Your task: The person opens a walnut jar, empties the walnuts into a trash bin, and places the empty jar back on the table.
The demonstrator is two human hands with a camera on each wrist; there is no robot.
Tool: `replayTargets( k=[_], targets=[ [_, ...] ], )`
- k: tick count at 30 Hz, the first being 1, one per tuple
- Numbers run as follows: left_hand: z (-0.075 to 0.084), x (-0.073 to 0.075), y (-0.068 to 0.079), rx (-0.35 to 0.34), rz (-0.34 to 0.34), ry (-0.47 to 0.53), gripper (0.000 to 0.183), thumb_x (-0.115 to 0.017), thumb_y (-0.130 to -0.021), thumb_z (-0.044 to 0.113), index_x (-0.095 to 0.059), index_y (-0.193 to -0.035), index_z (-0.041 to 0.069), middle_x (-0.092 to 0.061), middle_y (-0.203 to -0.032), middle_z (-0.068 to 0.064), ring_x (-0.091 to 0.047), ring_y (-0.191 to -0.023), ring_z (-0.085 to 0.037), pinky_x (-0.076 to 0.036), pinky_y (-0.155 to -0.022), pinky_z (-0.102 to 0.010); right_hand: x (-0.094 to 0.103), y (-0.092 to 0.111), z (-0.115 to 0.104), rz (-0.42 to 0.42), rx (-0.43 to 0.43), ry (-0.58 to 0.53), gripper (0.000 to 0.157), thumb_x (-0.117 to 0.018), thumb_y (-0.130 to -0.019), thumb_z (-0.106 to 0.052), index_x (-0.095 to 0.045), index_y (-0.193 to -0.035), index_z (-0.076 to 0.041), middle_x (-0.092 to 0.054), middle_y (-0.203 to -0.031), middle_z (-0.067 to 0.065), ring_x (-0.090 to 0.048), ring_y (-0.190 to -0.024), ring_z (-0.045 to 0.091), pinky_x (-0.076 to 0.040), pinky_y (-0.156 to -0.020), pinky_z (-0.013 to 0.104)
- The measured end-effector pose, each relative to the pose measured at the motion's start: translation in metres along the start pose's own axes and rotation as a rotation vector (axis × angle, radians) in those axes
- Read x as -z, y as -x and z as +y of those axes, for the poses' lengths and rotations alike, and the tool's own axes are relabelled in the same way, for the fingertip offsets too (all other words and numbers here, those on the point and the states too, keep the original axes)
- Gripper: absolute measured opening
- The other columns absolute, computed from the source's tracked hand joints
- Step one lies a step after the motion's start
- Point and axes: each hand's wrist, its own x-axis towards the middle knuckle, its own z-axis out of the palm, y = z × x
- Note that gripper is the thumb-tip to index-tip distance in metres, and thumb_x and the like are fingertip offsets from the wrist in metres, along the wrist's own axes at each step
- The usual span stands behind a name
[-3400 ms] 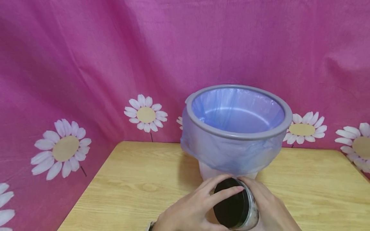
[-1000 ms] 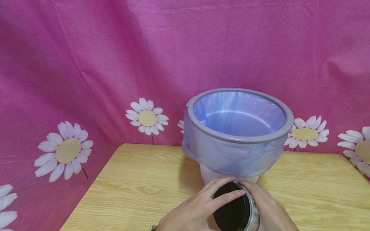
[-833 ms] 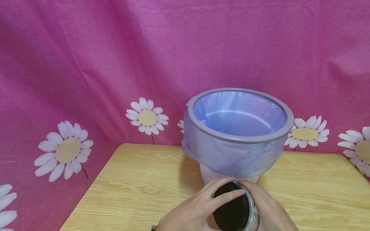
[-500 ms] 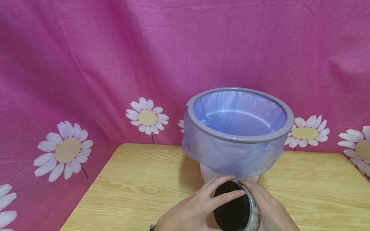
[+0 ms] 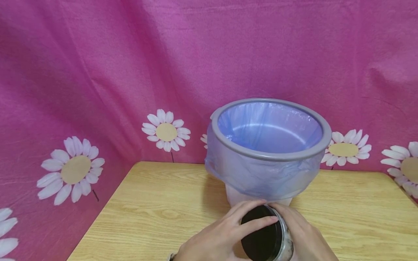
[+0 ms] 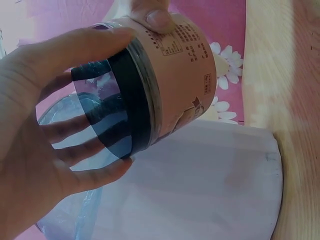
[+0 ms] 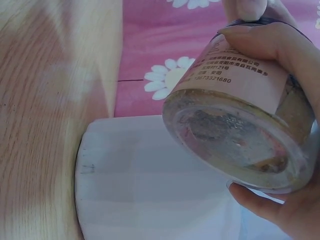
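From where I stand, the jar (image 7: 240, 150) is on the near side of the bin (image 7: 150, 170), tilted rather than upright and held clear of the bench (image 5: 147, 217). The left hand (image 5: 217, 237) grips the black lid (image 5: 261, 235), its fingers spread around the edge; the right hand (image 5: 305, 232) has its fingers wrapped about the jar's body. The lid sits on the jar.

What worries me is the tilt: should the lid give suddenly, whatever is inside might spill on the bench in front of the bin, short of its opening. The jar's slick wall could also slip through the right fingers if the left ones twist hard, and a jerk forward might knock the bin, since both hands are near it.

The jar is a stout cylinder, clear and shiny, glass or plastic I can't tell, with a printed label round it and brownish murk showing through its base. The lid is flat, dark and glossy. The bin is pale and smooth-walled, its thin, crinkly blue bag (image 5: 261, 177) turned down outside beneath a rounded grey ring (image 5: 271, 156). Behind the bin hangs softly creased magenta cloth (image 5: 196, 43) with white daisies; beneath it, the bench shows streaky yellow wood grain.
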Motion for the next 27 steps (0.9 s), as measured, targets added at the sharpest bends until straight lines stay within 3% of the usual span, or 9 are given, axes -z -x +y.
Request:
replayTargets(
  k=[5,13,20,27],
  targets=[
    [0.0000,-0.0001,-0.0006,0.008,0.007,0.012,0.091,-0.077,-0.080,0.040,-0.025,-0.153,0.025,-0.017,-0.156,0.002,-0.022,-0.140,-0.014,-0.032,-0.109,-0.029,-0.0003,0.0000,-0.0001,0.002,0.005,0.003,0.114,-0.085,-0.045,-0.070,-0.049,-0.135,-0.011,-0.055,-0.124,-0.003,-0.057,-0.099,0.012,-0.056,-0.069,0.039],
    [-0.0003,-0.0002,-0.0028,-0.044,-0.010,0.013,0.088,-0.077,-0.081,0.039,-0.027,-0.152,0.024,-0.011,-0.158,0.001,-0.013,-0.144,-0.015,-0.025,-0.113,-0.030,-0.0001,0.0006,-0.0001,-0.004,-0.004,-0.006,0.114,-0.085,-0.046,-0.069,-0.047,-0.139,-0.015,-0.054,-0.125,-0.003,-0.056,-0.100,0.012,-0.056,-0.070,0.038],
    [-0.0003,-0.0014,-0.0015,-0.008,-0.012,0.024,0.091,-0.078,-0.080,0.039,-0.025,-0.153,0.024,-0.013,-0.157,0.001,-0.015,-0.143,-0.014,-0.030,-0.111,-0.031,-0.0008,0.0006,-0.0007,-0.002,-0.004,0.003,0.114,-0.085,-0.045,-0.070,-0.048,-0.138,-0.015,-0.055,-0.124,-0.002,-0.057,-0.099,0.013,-0.055,-0.069,0.038],
    [-0.0002,-0.0015,-0.0014,-0.014,0.003,0.047,0.092,-0.079,-0.078,0.038,-0.026,-0.152,0.024,-0.015,-0.157,0.001,-0.016,-0.142,-0.014,-0.029,-0.111,-0.031,-0.0010,0.0005,-0.0006,-0.005,-0.004,-0.005,0.113,-0.085,-0.046,-0.070,-0.048,-0.137,-0.014,-0.055,-0.124,-0.003,-0.057,-0.099,0.012,-0.056,-0.070,0.038]
  ],
)
